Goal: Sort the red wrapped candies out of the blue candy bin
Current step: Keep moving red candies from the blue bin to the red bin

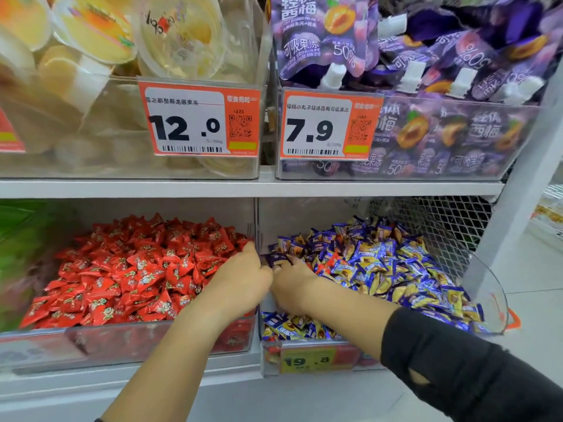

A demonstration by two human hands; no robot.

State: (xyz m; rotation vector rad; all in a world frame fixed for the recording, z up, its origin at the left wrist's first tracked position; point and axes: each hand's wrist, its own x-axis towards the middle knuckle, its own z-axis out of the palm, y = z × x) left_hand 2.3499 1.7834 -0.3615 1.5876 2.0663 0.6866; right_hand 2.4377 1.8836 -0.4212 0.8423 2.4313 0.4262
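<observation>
Clear divider [255, 226] between bins; both hands [240, 278] [291, 284] meet there, fingers' grip unclear.

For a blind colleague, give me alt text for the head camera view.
Both hands, left hand and right hand, meet at the divider between a red candy bin and a blue candy bin on a shop shelf. Jelly cups and purple pouches sit above.

Candies [134, 269] red w/ green-white print; candies [396, 269] blue-yellow; price tags [199, 120] orange-white; sleeve [457, 370] black.

Wrapped-candy bin [158, 339] left of candy bin [493, 287]; jelly cups [100, 35] shelved above.
</observation>
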